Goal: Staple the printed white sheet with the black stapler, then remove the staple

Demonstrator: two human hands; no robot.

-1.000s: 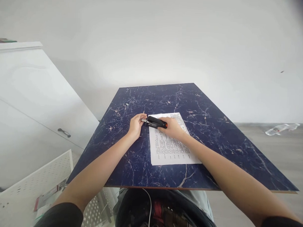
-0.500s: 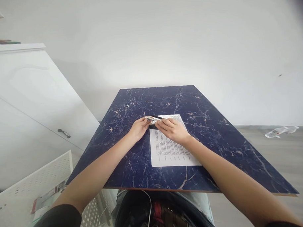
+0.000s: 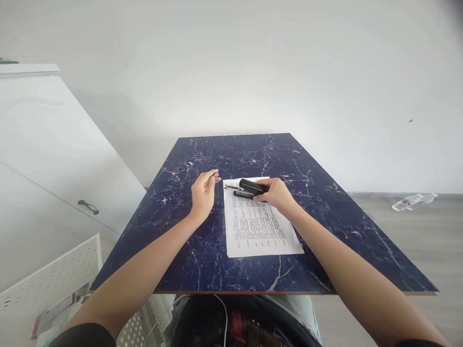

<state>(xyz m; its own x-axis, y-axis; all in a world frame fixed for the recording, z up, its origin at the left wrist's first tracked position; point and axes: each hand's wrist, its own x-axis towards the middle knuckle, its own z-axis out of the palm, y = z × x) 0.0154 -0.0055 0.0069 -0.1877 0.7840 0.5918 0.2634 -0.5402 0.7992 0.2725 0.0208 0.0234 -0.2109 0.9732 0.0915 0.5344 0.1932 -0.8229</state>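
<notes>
My right hand (image 3: 274,194) is closed around the rear of a black stapler (image 3: 250,186), held above the printed sheets. A thin metal part (image 3: 232,187) sticks out from the stapler's front, toward the left. The paper stack (image 3: 257,235) lies on the blue marble-patterned table (image 3: 175,252), its lower right corner slightly fanned. Left of the paper, my left hand (image 3: 204,193) is raised with thumb and fingers pinched together. A tiny greyish bit shows at those fingertips, too small to name.
A small light-coloured piece (image 3: 190,163) lies on the far left of the table. On the left stand a white cabinet (image 3: 65,152) and a perforated white basket (image 3: 60,284) holding items. Clear plastic (image 3: 413,201) lies on the floor to the right, and a white cable (image 3: 226,320) hangs by my lap.
My hands have moved apart: the left back to the left, the right slightly to the right with the stapler. The stapler and its protruding metal part now show plainly.
</notes>
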